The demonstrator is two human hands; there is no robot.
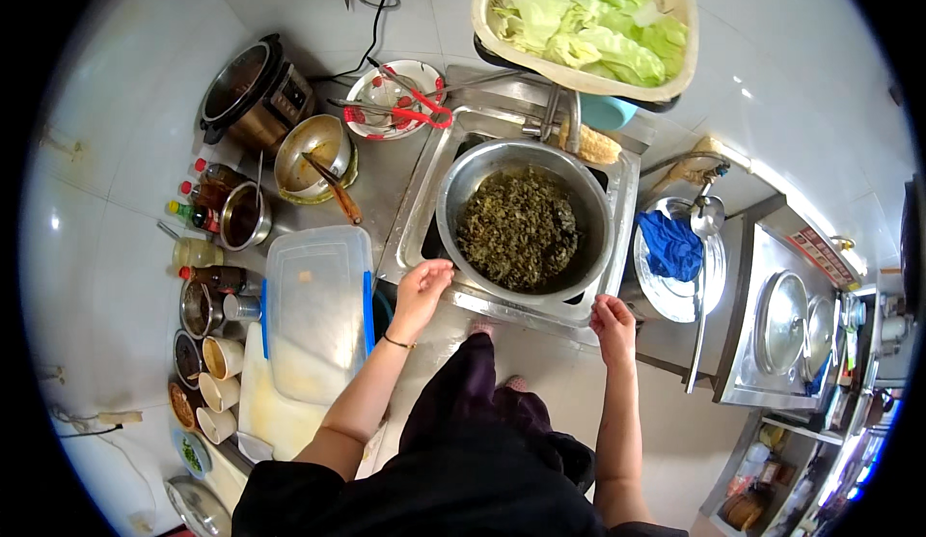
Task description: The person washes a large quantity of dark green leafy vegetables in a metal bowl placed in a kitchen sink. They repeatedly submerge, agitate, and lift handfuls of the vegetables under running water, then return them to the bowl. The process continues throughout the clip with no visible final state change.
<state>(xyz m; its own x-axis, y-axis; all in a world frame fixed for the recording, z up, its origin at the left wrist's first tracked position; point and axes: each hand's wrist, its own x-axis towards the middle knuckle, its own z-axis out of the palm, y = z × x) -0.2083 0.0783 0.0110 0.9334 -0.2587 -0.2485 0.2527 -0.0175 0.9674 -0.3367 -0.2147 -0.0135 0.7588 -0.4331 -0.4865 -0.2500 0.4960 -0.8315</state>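
A large steel basin [451,233] rests over the sink, with dark green chopped leafy vegetables [521,228] inside it. Close to the basin's near left rim is my left hand [422,291], its fingers curled together and nothing visible in them. My right hand [613,327] is bent into a loose pinch just off the near right rim, also with nothing visible in it. Whether the left fingertips touch the metal I cannot tell. Behind the basin rises the faucet [573,117], next to a pale yellowish sponge-like piece [590,144].
A cream basket [487,30] of lettuce leaves stands beyond the sink. Left are a patterned bowl [434,79] with red-handled tongs, a pot with a wooden-handled tool, a pressure cooker [258,93], sauce bottles, and a clear plastic lid [318,315]. Right, a blue cloth [669,246] lies on a round lid near the stove.
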